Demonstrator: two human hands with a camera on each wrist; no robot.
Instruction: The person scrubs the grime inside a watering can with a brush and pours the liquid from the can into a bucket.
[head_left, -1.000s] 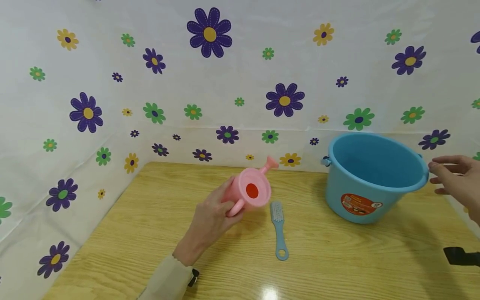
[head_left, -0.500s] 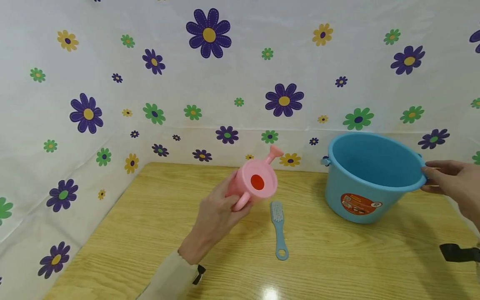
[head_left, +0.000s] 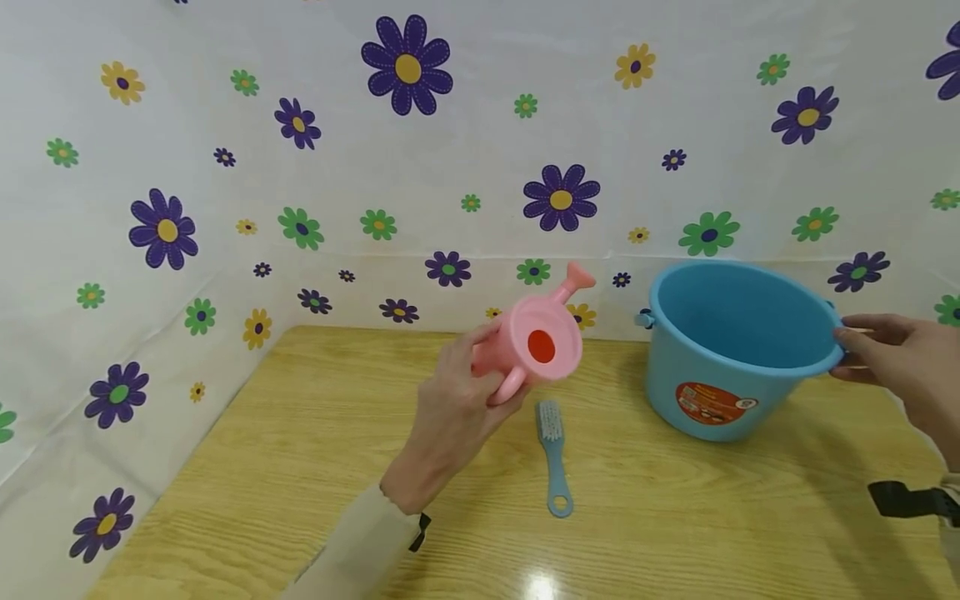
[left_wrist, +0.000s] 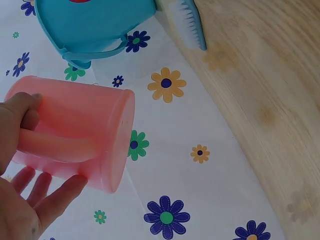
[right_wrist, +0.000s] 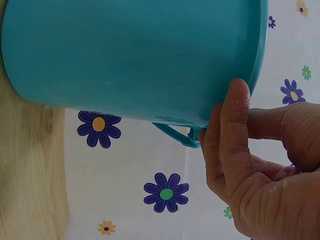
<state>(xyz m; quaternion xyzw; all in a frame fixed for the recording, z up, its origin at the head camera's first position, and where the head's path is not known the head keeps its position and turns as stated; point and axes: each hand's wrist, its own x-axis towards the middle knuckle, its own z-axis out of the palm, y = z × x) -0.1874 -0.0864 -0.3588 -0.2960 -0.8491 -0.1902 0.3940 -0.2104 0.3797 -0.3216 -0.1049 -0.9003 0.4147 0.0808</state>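
In the head view my left hand (head_left: 446, 417) grips a small pink toy watering can (head_left: 525, 329) by its handle and body, raised above the wooden table. Its open top, with a red round spot inside, faces the head camera, and its spout points up and to the right. The left wrist view shows thumb and fingers around the can (left_wrist: 75, 112). On the right, a blue bucket (head_left: 712, 367) with an orange label stands upright on the table. My right hand (head_left: 903, 362) pinches its right rim, fingers against the outer wall (right_wrist: 150, 60) in the right wrist view.
A blue scrub brush (head_left: 553, 458) with white bristles lies on the wooden table (head_left: 300, 467), between the left hand and the bucket. A white flower-patterned sheet (head_left: 465, 150) rises behind the table and along its left side.
My left hand has raised the watering can and carried it right, towards the bucket. My right hand has come in from the right and taken hold of the bucket's rim.
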